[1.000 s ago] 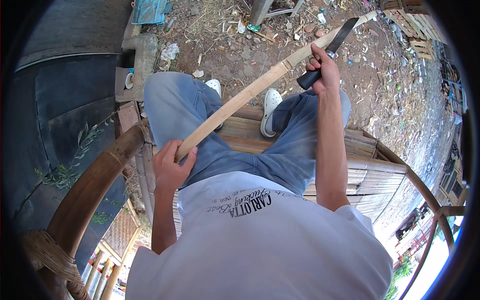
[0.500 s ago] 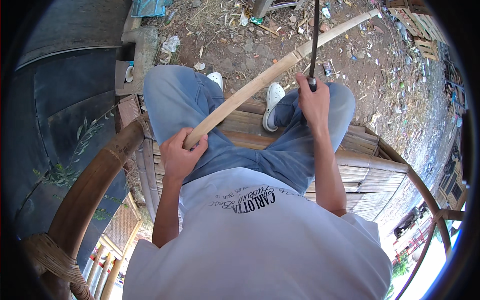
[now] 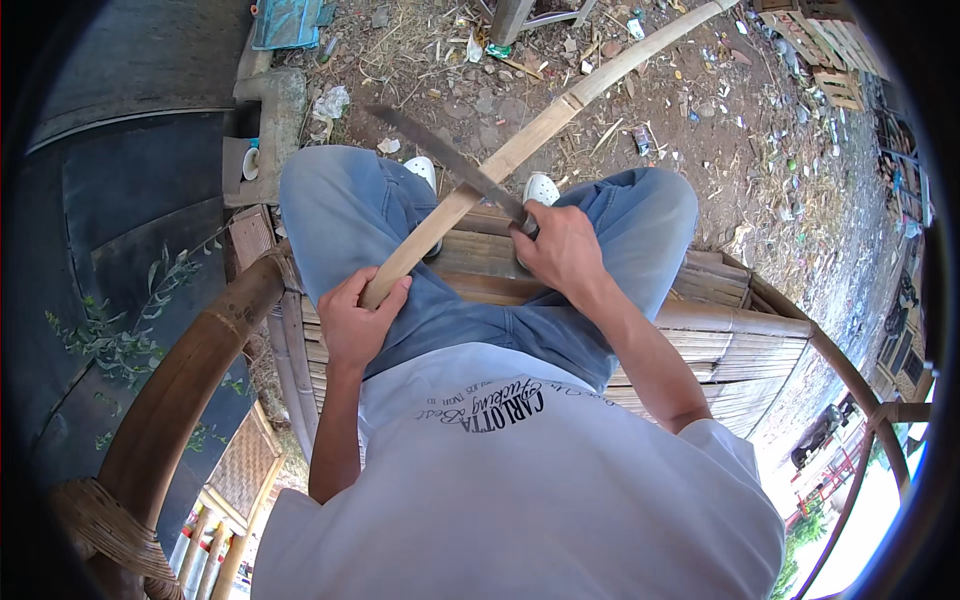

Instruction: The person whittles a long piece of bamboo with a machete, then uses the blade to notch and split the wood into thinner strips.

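A long split bamboo strip [image 3: 540, 128] slants from my lap up to the far right. Its near end is gripped by my left hand [image 3: 357, 318], thumb on one side and fingers on the other, by my left thigh. My right hand [image 3: 562, 247] is closed around the handle of a machete [image 3: 440, 146], between my knees. The dark blade points to the far left and crosses over the strip below its node. Whether the edge bites into the bamboo I cannot tell. The handle is mostly hidden in my fist.
I sit on a bamboo bench [image 3: 725, 355] with curved bamboo armrests [image 3: 200, 365]. Ahead lies a dirt floor [image 3: 700, 170] strewn with litter and chips. A dark panel wall [image 3: 140, 190] stands to the left, with a leafy twig [image 3: 150, 310] before it. Wooden pallets [image 3: 825, 50] sit far right.
My right hand has moved left and nearer to me, and the machete has swung from upright down across the strip. My left hand keeps its hold on the bamboo.
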A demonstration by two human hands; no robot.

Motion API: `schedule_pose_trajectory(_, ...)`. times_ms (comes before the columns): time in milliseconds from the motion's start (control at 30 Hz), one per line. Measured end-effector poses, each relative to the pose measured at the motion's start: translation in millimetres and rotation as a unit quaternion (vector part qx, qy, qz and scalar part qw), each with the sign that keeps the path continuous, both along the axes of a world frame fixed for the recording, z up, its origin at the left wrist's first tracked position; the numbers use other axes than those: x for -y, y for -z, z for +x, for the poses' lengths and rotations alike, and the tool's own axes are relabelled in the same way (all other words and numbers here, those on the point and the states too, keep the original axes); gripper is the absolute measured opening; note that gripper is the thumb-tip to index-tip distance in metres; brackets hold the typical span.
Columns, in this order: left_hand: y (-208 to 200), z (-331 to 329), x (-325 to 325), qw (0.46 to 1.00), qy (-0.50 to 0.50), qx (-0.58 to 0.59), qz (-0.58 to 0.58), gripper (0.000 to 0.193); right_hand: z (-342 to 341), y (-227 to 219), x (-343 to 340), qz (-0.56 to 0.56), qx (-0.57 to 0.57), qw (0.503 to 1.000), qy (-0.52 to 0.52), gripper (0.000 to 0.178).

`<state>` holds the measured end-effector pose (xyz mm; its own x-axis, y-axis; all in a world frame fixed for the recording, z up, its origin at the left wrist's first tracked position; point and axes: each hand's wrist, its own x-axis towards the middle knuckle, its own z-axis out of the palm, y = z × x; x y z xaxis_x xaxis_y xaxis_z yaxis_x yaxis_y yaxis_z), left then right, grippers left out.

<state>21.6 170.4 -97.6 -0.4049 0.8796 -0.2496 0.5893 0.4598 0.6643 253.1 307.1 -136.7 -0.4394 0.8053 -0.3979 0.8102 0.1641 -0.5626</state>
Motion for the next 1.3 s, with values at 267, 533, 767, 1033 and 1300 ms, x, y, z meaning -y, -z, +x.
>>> schedule_pose_trajectory(267, -1.4, -2.7, 0.5, 0.999, -0.015, 0.038, -0.014, 0.027, 6.0, 5.1, -28.4, -0.021, 0.028, 0.995, 0.096, 0.026)
schedule_pose_trajectory(533, -3.8, -0.1, -2.2, 0.999, -0.007, 0.033, -0.012, 0.027, 3.9, 11.0, -31.6, 0.031, 0.017, 0.999, 0.031, 0.028)
schedule_pose_trajectory(767, -6.2, 0.5, -1.5, 0.999, 0.002, 0.034, 0.000, 0.026, 16.8, 12.3, -50.1, 0.023, 0.000, 0.996, 0.089, 0.024)
schedule_pose_trajectory(1033, -5.1, -5.8, 0.9, 0.997, -0.015, 0.068, -0.021, 0.026, 17.9, 17.9, -52.6, 0.090, -0.007, 0.996, -0.013, 0.025)
schedule_pose_trajectory(1300, 1.2, -6.7, 4.2, 0.994, -0.051, 0.097, -0.026, 0.027, 9.9, 23.6, -51.3, 0.081, -0.028, 0.996, 0.009, 0.024)
